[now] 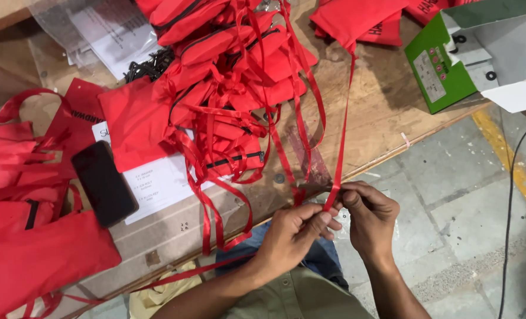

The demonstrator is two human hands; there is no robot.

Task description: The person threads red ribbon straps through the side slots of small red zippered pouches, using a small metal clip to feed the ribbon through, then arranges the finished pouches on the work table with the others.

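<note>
My left hand (292, 233) and my right hand (369, 215) meet just off the near edge of the wooden table (387, 112). Both pinch the end of a long red satin ribbon (344, 124). It runs up from my fingers to a red fabric pouch (357, 20) at the far side. A heap of red zip pouches with tangled ribbons (227, 77) lies in the middle of the table, left of the stretched ribbon.
A black phone (103, 183) rests on white paper sheets (156, 186) at the left, beside flat red cloth bags (32, 248). A green and white open box (470, 53) stands at the far right. Grey paved floor (452, 195) with a black cable lies to the right.
</note>
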